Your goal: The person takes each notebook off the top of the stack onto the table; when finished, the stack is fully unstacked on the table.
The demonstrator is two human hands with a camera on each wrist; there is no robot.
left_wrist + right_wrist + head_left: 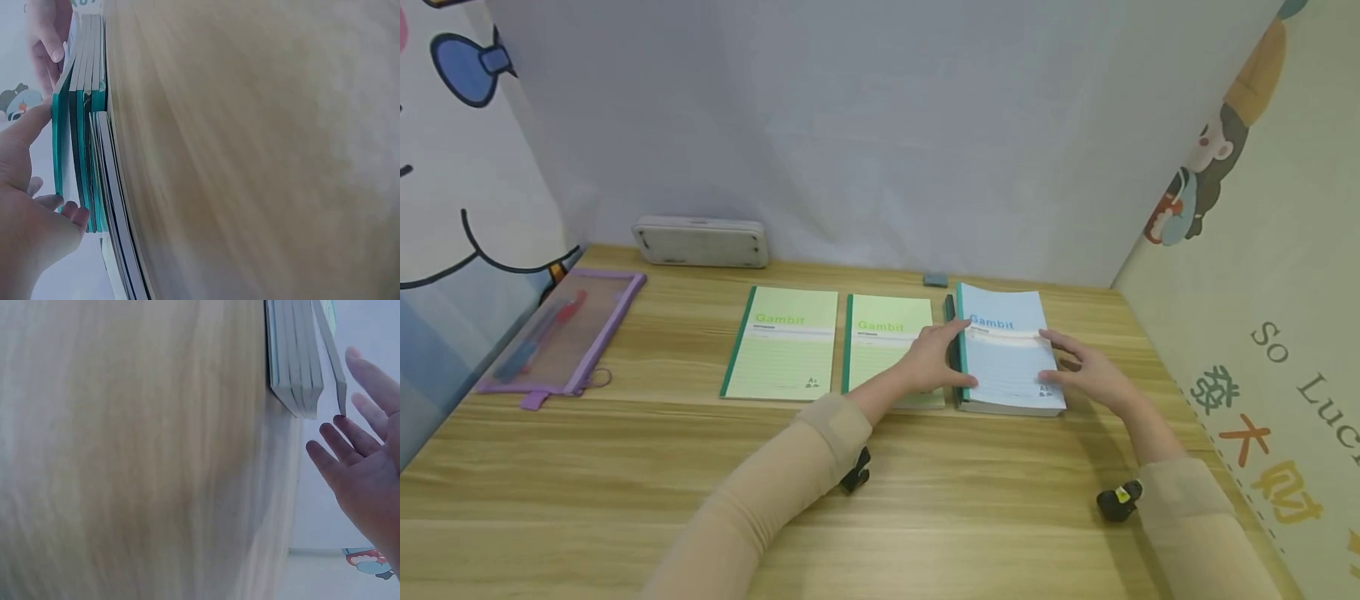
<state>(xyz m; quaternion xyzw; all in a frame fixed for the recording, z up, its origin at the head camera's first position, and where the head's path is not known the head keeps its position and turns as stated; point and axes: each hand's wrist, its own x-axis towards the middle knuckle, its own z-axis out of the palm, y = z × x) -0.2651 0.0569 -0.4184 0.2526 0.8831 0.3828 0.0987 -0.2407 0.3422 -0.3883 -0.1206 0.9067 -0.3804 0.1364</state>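
A light-blue Gambit notebook [1003, 354] with a teal spine tops a stack [94, 75] of notebooks at the table's right side. This top notebook stands a little apart from the ones beneath, tilted, as both wrist views show. My left hand [934, 358] holds it along the spine, with fingertips at the cover and others beside the stack. At its right edge is my right hand [1093, 377], fingers spread and fairly straight; a fingertip [339, 420] meets the notebook's corner. Left of the stack lie two green Gambit notebooks [782, 343], the nearer one partly covered by my left hand.
A purple-edged mesh pouch [587, 333] with pens inside lies at the left. A pale pencil case [700, 243] stands against the back wall. Behind the stack is a small grey block [936, 280]. A printed wall panel [1262, 333] borders the right side of the table.
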